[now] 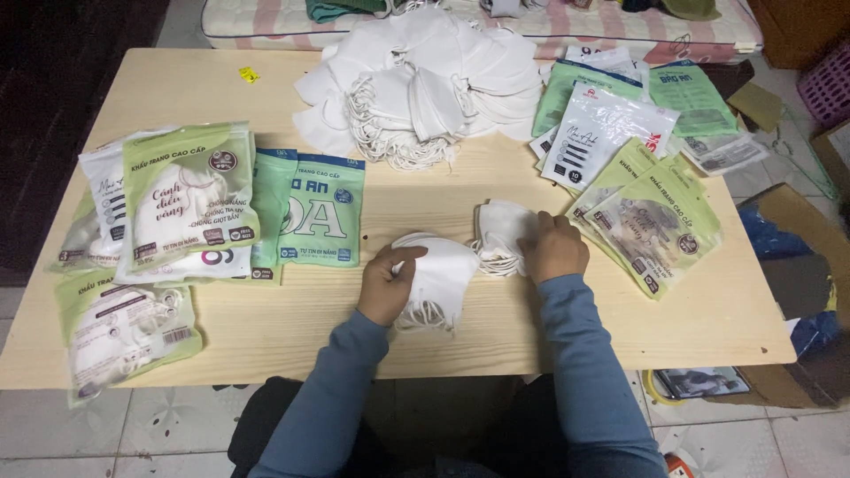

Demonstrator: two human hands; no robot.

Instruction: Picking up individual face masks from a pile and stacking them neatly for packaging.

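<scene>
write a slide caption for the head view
Left hand and right hand each press a small stack of white masks on a wooden table.

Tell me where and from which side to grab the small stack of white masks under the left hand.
Pinch the stack of white masks at its folded body, coming from the left where the left hand already rests. The ear loops trail loose at the near edge and would probably slip or tangle, so avoid them.

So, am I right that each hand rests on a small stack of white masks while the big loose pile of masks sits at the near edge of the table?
Not quite: the head view shows the big pile of masks at the table's far edge. Left hand and right hand do rest on small mask stacks.
</scene>
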